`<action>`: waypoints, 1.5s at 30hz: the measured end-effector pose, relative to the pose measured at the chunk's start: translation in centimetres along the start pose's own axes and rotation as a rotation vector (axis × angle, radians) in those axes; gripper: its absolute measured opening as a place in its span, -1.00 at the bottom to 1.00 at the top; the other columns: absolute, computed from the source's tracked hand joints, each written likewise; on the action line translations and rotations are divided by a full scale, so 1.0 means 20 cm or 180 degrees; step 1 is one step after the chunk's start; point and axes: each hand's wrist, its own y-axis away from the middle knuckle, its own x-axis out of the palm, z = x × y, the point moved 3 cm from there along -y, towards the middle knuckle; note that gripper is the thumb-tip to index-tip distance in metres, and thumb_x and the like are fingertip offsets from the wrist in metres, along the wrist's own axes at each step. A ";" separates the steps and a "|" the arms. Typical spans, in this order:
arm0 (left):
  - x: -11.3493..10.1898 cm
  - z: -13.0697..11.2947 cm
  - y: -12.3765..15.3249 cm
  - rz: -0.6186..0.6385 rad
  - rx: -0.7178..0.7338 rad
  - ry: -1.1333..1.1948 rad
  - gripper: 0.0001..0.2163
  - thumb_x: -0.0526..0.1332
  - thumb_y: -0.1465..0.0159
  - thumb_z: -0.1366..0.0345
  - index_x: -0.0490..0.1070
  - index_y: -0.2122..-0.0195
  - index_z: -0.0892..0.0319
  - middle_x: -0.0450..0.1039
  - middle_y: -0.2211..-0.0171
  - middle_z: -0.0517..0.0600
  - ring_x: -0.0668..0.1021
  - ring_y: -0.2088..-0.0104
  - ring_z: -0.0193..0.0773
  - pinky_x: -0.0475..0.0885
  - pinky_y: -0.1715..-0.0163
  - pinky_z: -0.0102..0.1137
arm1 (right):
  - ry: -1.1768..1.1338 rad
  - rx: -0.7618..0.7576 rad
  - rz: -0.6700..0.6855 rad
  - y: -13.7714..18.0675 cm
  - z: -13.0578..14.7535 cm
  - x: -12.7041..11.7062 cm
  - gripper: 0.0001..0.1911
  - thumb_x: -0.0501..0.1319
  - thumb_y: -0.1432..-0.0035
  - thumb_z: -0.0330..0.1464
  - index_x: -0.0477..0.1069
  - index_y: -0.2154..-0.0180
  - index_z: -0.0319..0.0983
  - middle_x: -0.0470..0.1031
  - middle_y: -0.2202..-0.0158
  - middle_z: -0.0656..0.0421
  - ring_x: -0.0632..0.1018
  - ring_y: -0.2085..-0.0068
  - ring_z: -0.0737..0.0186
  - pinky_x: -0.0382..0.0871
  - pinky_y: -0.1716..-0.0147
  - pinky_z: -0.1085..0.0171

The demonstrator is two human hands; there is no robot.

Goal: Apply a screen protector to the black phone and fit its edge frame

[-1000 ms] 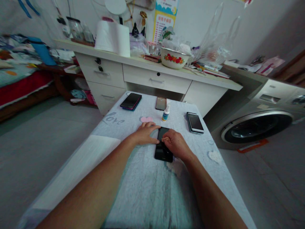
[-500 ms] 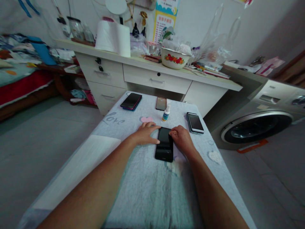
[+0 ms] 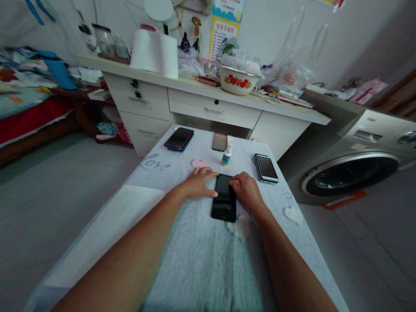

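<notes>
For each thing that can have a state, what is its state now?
Middle phone: flat, screen up, dark
Left hand: open, touching middle phone
Right hand: seemingly closed on small crumpled piece
Bottle: standing
Left phone stack: top screen dark
Right phone stack: top screen dark
Desk drawers: shut
Washing machine door: shut

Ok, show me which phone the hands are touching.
The black phone between the left hand and right hand; the left stack, right stack and far phone lie untouched.
</notes>
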 end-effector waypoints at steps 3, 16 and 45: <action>0.00 0.01 0.00 -0.0023 0.0017 -0.0006 -0.26 0.29 -0.07 -0.02 0.13 -0.27 -0.02 0.06 -0.27 0.05 0.11 -0.26 0.08 0.09 -0.22 -0.14 | -0.0040 -0.0163 0.0180 0.02 0.07 0.00 -0.84 0.13 -0.20 -0.43 0.49 0.30 -0.25 0.42 0.28 0.14 0.44 0.28 0.30 0.19 0.28 0.36; 0.00 -0.01 0.00 -0.0017 -0.0059 0.0044 -0.27 0.30 -0.05 -0.02 0.14 -0.25 -0.05 0.06 -0.28 0.03 0.11 -0.27 0.08 0.09 -0.22 -0.12 | -0.0229 -0.0527 0.0350 0.06 0.18 0.04 -0.84 0.11 -0.21 -0.46 0.47 0.31 -0.24 0.39 0.26 0.15 0.44 0.28 0.32 0.21 0.28 0.37; 0.00 0.00 0.01 -0.0022 -0.0006 0.0115 -0.25 0.30 -0.04 -0.01 0.12 -0.26 -0.06 0.04 -0.30 0.04 0.10 -0.27 0.10 0.10 -0.21 -0.10 | 0.0128 0.0225 0.0152 -0.10 -0.07 -0.03 -0.82 0.16 -0.16 -0.40 0.55 0.31 -0.26 0.50 0.30 0.09 0.47 0.27 0.26 0.20 0.28 0.35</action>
